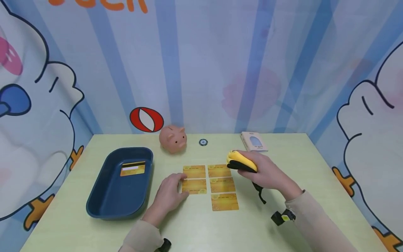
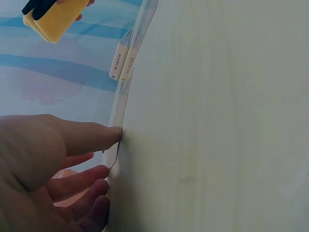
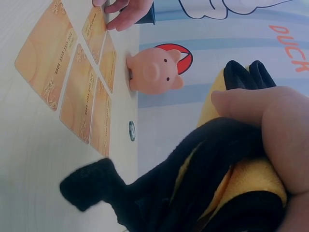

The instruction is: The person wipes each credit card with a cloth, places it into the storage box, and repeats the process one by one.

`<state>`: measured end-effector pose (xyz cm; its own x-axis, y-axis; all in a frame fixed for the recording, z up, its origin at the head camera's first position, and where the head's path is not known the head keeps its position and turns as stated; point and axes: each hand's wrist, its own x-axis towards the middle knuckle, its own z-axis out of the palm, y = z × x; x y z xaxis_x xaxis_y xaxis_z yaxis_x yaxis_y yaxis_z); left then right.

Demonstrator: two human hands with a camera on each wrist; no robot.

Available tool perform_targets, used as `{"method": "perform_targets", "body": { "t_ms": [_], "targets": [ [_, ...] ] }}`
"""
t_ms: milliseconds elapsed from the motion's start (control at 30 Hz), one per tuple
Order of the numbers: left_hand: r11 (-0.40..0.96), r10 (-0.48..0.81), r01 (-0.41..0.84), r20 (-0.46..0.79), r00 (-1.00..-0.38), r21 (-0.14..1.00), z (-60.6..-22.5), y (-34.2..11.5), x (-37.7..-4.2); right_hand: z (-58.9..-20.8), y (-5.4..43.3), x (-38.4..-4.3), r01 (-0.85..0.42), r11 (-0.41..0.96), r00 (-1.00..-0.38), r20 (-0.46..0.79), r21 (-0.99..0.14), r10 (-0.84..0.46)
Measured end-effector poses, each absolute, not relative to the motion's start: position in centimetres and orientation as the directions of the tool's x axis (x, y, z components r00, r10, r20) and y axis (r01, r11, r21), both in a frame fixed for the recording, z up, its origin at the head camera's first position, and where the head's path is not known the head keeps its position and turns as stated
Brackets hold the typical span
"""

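My left hand (image 1: 170, 194) is at the lower left gold bank card (image 1: 194, 186), thumb and forefinger at its left end, pinching its edges. More gold cards lie flat, such as the upper left card (image 1: 193, 171) and the front right card (image 1: 225, 202). In the left wrist view, the thumb (image 2: 94, 136) and fingertips reach the table edge-on, with the card barely visible. Above the table, my right hand (image 1: 266, 171) grips a soft yellow-and-black fabric thing (image 1: 241, 161), folded over. A black strip (image 3: 91, 183) dangles from it in the right wrist view.
A blue tray (image 1: 104, 206) on the left holds one card (image 1: 133, 168) with a dark stripe showing. Along the back are a pink piggy bank (image 1: 173, 139), a small round disc (image 1: 203, 142) and a pale box (image 1: 253, 141). A printed curtain (image 1: 201, 70) hangs behind.
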<state>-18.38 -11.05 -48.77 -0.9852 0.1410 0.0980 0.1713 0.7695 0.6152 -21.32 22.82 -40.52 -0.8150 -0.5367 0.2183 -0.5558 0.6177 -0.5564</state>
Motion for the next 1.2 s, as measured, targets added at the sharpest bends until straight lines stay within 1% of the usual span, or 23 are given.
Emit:
{"method": "perform_targets", "body": {
  "t_ms": [200,533,800,1000,1200],
  "targets": [
    [0.781,0.165,0.194,0.103,-0.981,0.594,-48.7,-11.24,-18.42,-40.75,22.81,-21.23,-0.557,0.621,-0.816,0.225,-0.551,-0.533],
    [0.807,0.21,0.19,0.03,-0.977,0.56,-48.15,-10.83,-18.86,-40.72,22.64,-21.21,-0.568,0.612,-0.809,0.235,-0.55,-0.539],
    [0.811,0.189,0.146,-0.018,-0.982,0.567,-48.07,-10.54,-18.84,-40.79,22.78,-21.17,-0.55,0.624,-0.819,0.215,-0.554,-0.532],
    [0.809,0.212,0.164,-0.021,-0.977,0.564,-47.98,-10.5,-18.95,-40.74,22.72,-21.22,-0.55,0.627,-0.819,0.207,-0.552,-0.536],
    [0.823,0.233,0.162,-0.063,-0.971,0.544,-48.0,-10.58,-19.02,-40.91,22.55,-21.12,-0.546,0.632,-0.821,0.2,-0.55,-0.535]
  ]
}}
